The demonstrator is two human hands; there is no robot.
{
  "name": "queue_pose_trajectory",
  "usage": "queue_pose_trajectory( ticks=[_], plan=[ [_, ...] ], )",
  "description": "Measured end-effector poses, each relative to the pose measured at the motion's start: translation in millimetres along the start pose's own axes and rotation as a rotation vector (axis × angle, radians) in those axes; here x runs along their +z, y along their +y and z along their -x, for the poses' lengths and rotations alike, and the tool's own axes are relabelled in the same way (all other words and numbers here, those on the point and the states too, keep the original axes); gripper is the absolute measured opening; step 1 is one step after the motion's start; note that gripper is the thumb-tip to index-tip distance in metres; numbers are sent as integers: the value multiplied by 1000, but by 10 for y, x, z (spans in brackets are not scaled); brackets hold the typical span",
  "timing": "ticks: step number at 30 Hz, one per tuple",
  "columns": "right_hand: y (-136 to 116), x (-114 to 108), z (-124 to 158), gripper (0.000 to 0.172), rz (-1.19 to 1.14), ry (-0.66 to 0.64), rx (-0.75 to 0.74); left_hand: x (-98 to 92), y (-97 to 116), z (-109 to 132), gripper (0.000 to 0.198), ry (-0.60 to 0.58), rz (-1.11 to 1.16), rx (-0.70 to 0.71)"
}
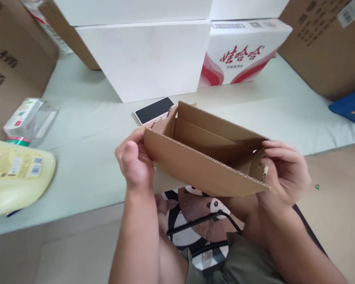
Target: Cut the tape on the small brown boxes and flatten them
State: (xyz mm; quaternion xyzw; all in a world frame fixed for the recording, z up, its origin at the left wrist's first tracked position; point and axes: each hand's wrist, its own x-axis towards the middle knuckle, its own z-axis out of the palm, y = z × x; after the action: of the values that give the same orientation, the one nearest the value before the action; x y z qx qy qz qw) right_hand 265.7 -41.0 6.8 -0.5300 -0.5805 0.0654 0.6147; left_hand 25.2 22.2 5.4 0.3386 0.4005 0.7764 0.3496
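A narrow brown cardboard box (201,165) is held up in front of me, its open side facing up and towards me. My left hand (137,157) grips its left end, thumb raised and fingers behind the cardboard. At the right end my right hand (284,169) holds the box, with fingers on the far edge and thumb by the end flap. The end flaps stand folded between the two long walls. The inside shows bare cardboard. Behind the box's left end lies a phone (154,111) with a dark screen.
White boxes (154,59) and a white-and-red carton (239,55) stand at the back of the pale green surface (85,157). A yellow jug (20,177) and a clear bottle (32,120) lie left. Large cartons (328,51) and a blue item (350,104) are right.
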Motion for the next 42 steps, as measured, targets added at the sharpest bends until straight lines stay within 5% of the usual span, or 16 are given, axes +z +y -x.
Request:
queue_pose_trajectory(
  ticks=[7,9,15,21,33,42],
  plan=[
    [167,-170,-68,38,-67,-214,-220,245,-81,-90,28,8,-250,650],
    [213,-174,-63,47,-102,-250,-267,293,-92,-129,23,40,-264,723],
    [282,-107,-4,56,-113,-249,-307,338,-19,-81,14,110,-199,570],
    [263,-44,6,17,19,-251,-289,171,8,-47,19,-64,-202,339],
    [385,197,342,25,13,16,-203,81,-67,81,20,-111,-278,360],
    [482,284,266,28,-45,45,-174,34,-116,54,30,-117,-361,340]
  ],
)
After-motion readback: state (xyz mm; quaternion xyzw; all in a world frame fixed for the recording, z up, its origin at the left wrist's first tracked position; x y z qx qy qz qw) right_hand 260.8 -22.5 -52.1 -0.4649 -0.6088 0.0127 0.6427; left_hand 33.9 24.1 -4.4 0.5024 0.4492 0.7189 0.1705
